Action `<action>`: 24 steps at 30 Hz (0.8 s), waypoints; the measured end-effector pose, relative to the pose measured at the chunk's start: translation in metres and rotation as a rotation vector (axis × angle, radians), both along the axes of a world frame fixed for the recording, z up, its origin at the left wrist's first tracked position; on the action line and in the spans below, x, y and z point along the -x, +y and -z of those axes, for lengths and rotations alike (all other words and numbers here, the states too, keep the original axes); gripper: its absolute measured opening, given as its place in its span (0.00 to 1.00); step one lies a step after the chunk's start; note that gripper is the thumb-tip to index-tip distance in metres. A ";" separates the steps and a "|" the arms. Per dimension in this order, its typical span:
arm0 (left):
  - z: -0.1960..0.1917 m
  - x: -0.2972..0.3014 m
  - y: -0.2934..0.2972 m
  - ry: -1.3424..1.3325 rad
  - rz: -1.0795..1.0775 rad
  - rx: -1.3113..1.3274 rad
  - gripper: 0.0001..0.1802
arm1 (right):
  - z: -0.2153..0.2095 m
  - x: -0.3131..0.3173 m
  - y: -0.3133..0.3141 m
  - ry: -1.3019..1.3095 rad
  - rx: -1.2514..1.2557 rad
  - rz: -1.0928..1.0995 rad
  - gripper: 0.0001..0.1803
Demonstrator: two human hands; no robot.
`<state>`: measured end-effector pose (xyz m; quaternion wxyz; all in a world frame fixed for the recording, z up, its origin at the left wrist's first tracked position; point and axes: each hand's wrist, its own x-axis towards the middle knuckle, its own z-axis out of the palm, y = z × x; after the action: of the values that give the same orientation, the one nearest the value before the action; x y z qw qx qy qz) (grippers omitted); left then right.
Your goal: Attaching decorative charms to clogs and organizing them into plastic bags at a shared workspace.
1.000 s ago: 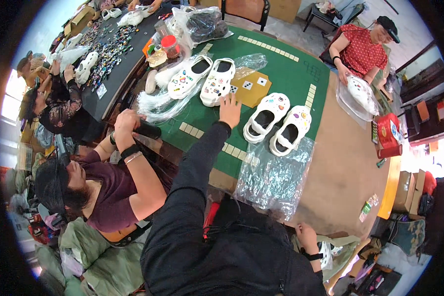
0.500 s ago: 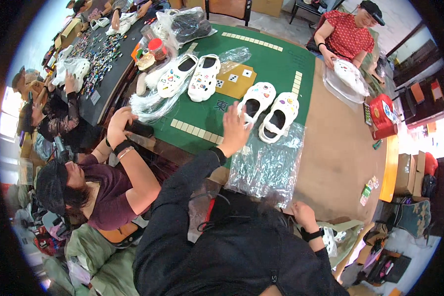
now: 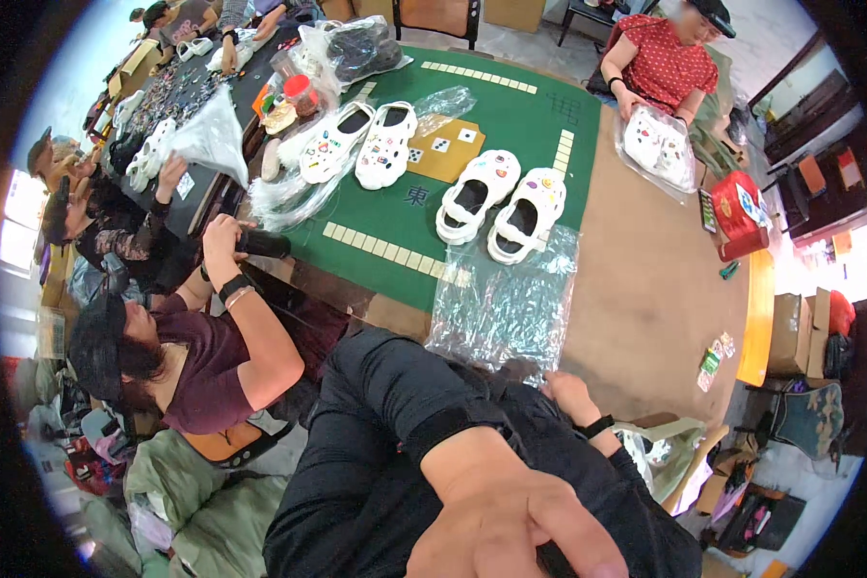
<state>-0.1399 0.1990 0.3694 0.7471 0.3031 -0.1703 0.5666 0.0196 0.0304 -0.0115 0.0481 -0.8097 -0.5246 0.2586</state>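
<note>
My left hand (image 3: pixel 511 525) is raised close in at the lower edge, back of the hand showing and fingertips cut off. Curled at the table's near edge, my right hand (image 3: pixel 570 397) is beside the corner of a clear plastic bag (image 3: pixel 506 313) lying flat; what it holds, if anything, is hidden. Just beyond the bag stand two white clogs with coloured charms, the left clog (image 3: pixel 477 196) and the right clog (image 3: pixel 527 216), heels toward me. Neither of my hands touches them.
Another pair of decorated clogs (image 3: pixel 387 146) stands farther left, beside clear plastic wrapping (image 3: pixel 294 197). A co-worker in maroon (image 3: pixel 212 371) sits at my left. Across the table, a person in red (image 3: pixel 665 63) handles bagged clogs (image 3: pixel 657 149). A red container (image 3: pixel 742 217) is at the right edge.
My left hand has left the left clog and come back toward me, up close. My right hand has shifted slightly. The person in red has turned the bagged clogs.
</note>
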 end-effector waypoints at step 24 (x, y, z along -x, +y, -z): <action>0.029 -0.025 -0.035 -0.279 -0.399 -0.236 0.08 | -0.005 -0.025 -0.010 0.031 0.070 -0.044 0.15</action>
<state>-0.1152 0.1639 0.3406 0.5496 0.3348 -0.2734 0.7150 0.0446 0.0203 -0.0066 0.0221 -0.7952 -0.5320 0.2901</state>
